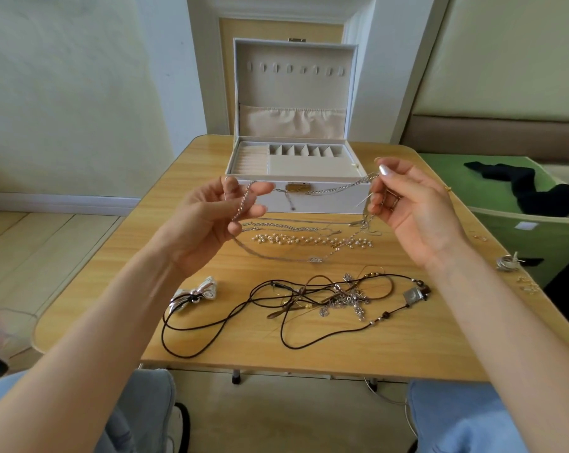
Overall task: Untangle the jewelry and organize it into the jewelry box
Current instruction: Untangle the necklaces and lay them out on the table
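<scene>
Both hands point(211, 220) point(410, 204) raised, silver chain point(338, 188) pinched between fingers point(260, 188)

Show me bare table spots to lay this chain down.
Bare: the table left of the jewelry box, beyond the silver bow; and the near right corner beside the cord tangle. Crowded: the middle, from the pearls to that tangle, under the held silver chain.

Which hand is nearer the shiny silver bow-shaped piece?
Left. The left hand is raised just beyond the shiny silver bow-shaped piece; the right hand is far to its right.
</scene>
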Tool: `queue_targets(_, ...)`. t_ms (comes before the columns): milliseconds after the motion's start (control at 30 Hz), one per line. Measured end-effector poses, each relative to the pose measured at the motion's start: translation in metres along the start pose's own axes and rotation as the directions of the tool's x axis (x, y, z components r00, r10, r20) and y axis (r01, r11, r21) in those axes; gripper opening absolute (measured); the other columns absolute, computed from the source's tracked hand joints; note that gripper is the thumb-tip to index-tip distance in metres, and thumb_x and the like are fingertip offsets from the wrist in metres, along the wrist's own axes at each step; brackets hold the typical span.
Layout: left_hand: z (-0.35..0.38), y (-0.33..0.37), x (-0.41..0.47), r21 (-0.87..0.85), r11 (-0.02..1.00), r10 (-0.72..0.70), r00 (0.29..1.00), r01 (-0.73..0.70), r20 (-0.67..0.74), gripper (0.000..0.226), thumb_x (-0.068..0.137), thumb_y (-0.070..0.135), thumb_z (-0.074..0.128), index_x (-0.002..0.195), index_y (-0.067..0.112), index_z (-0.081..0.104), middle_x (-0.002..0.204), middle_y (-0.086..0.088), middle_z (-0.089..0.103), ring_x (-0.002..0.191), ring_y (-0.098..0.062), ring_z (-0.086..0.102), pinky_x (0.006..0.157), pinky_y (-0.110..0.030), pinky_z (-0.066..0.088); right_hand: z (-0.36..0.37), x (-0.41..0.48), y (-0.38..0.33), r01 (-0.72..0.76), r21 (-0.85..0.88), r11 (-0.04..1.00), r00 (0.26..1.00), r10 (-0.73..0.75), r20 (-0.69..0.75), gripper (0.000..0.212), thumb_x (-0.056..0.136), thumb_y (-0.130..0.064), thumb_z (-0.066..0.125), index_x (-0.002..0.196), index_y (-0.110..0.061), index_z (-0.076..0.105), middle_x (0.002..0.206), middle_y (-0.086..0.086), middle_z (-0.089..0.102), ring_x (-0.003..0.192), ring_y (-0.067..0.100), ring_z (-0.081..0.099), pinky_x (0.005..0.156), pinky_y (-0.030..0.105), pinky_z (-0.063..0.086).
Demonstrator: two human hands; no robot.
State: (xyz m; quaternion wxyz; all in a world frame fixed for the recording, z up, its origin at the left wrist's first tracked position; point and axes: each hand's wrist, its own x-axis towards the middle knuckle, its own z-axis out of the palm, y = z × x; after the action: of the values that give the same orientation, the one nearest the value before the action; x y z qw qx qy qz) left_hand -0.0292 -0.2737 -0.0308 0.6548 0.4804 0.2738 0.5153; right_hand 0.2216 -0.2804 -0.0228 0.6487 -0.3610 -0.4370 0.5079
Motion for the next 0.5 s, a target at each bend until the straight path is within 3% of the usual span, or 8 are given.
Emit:
queue_targets(133, -0.0059, 0.0000, 0.0019, -0.074, 0.997, -0.016, 0.997, 0.021, 0.074, 0.036, 0.053, 0.015, 0.082, 0.073, 0.015, 0.052, 0.095, -0.003, 0.072, 0.053, -0.003, 0.059, 0.036, -0.011, 0.040, -0.0003, 0.0003, 0.0001, -0.001, -0.007, 1.000, 1.000, 0.001, 0.007, 0.017, 0.091, -0.003, 0.050, 0.091, -0.015, 0.062, 0.065, 0.000, 0.060, 0.059, 0.012, 0.053, 0.056, 0.023, 0.047)
queue_targets(267, -0.0050, -0.0002, 0.0035, -0.068, 0.993, -0.084, 0.991, 0.091, 0.102, 0.079, 0.039, 0.043, 0.092, 0.101, 0.012, 0.055, 0.084, 0.001, 0.070, 0.056, -0.004, 0.059, 0.047, -0.015, 0.049, -0.0005, 0.0005, 0.0008, -0.004, -0.010, 1.000, 1.000, 0.004, 0.018, 0.016, 0.091, -0.003, 0.051, 0.093, -0.015, 0.062, 0.065, 0.000, 0.060, 0.059, 0.012, 0.054, 0.056, 0.022, 0.047)
queue_targets(400, -0.0046, -0.0019, 0.0056, -0.072, 0.993, -0.092, 0.993, 0.097, 0.067, 0.073, 0.038, 0.056, 0.086, 0.087, 0.014, 0.052, 0.074, 0.000, 0.065, 0.061, -0.010, 0.062, 0.063, -0.025, 0.056, 0.0003, 0.0001, 0.0006, -0.006, -0.009, 1.000, 1.000, 0.006, 0.020, 0.016, 0.091, -0.003, 0.051, 0.092, -0.015, 0.062, 0.065, -0.001, 0.060, 0.059, 0.011, 0.054, 0.056, 0.022, 0.048)
queue_targets(500, -0.0065, -0.0020, 0.0056, -0.058, 0.994, -0.085, 0.993, 0.090, 0.076, 0.055, 0.040, 0.055, 0.085, 0.071, 0.018, 0.058, 0.072, 0.001, 0.066, 0.064, -0.010, 0.064, 0.069, -0.028, 0.056, 0.0004, -0.0001, 0.0001, -0.005, -0.011, 1.000, 1.000, 0.005, 0.019, 0.016, 0.091, -0.003, 0.051, 0.092, -0.015, 0.062, 0.065, -0.001, 0.060, 0.059, 0.012, 0.054, 0.056, 0.022, 0.048)
